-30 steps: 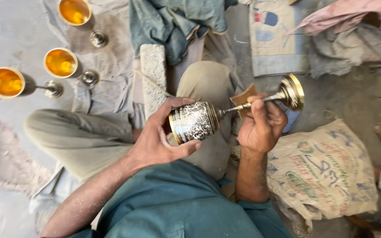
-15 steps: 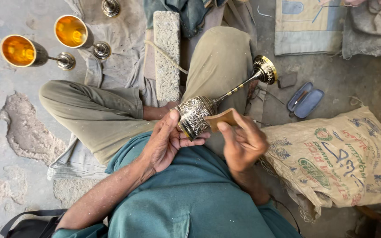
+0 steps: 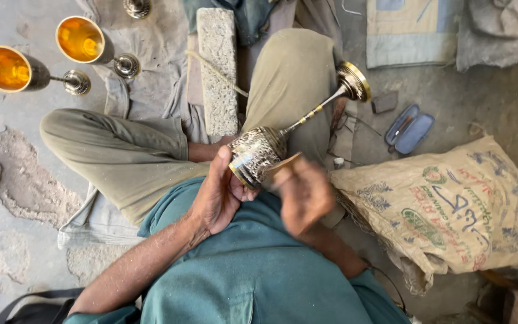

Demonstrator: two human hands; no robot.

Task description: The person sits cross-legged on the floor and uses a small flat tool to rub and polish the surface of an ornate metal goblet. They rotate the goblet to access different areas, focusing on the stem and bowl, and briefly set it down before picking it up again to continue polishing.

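Left hand (image 3: 220,195) grips goblet (image 3: 259,155); right hand (image 3: 301,192) blurred.

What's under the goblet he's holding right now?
Under the goblet are the person's crossed legs in khaki trousers. The left hand cups its bowl from below, and the blurred right hand hides what lies beneath the rim.

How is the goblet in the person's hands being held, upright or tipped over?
Tipped on its side. The goblet lies nearly level across the lap: its bowl rests in the left hand, and its stem and round foot point up and away.
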